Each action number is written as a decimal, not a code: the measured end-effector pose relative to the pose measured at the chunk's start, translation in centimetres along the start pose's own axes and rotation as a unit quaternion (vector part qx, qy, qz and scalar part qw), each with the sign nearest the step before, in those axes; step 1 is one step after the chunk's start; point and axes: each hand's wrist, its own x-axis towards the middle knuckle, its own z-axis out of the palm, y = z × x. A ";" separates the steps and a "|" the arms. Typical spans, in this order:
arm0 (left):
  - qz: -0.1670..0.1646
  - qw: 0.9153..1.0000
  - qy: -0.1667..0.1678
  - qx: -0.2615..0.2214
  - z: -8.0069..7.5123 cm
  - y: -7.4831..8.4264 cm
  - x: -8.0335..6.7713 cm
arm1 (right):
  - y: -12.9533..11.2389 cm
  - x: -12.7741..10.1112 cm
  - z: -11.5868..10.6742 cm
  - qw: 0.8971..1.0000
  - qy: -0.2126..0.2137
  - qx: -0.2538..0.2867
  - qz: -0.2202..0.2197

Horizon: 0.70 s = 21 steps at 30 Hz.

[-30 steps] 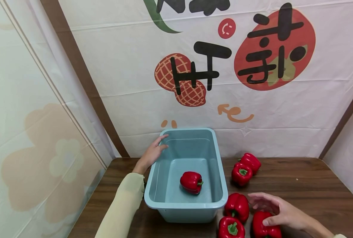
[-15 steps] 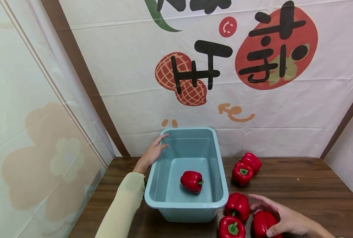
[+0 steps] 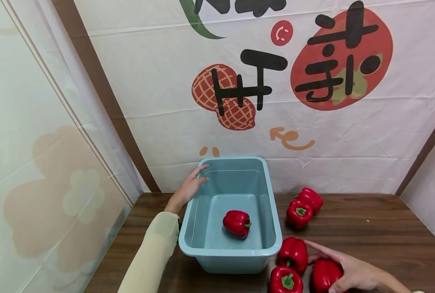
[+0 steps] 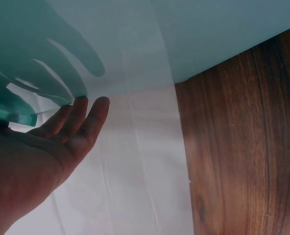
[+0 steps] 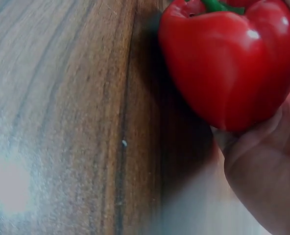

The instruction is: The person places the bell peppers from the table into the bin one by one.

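Wooden tabletop before a printed cloth backdrop, with our two hands at work. Our right hand is curled round a red pepper at the near right edge of the table, thumb under it and fingers over its top; the right wrist view shows this pepper pressed against the palm, close to the wood, and whether it is touching the wood we cannot tell. Our left hand lies with straight fingers against the far left rim of the blue tub, steadying it and holding nothing; the left wrist view shows the fingers flat beside the tub wall. One pepper in the tub rests on its floor. Four loose peppers lie on the table to the right of the tub: two near ones just beside the gripped one, and two far ones touching each other. We judge one of six done, a second in hand.
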 end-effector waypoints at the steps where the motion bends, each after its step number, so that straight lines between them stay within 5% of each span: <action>1: -0.002 1.000 0.001 -0.002 0.0 0.0 0.0 | 0.1 0.0 -0.1 1.000 -0.007 0.005 -0.003; 21: 0.005 1.000 0.003 -0.005 0.0 -0.2 0.1 | -0.4 0.2 -1.2 1.000 0.005 0.014 0.000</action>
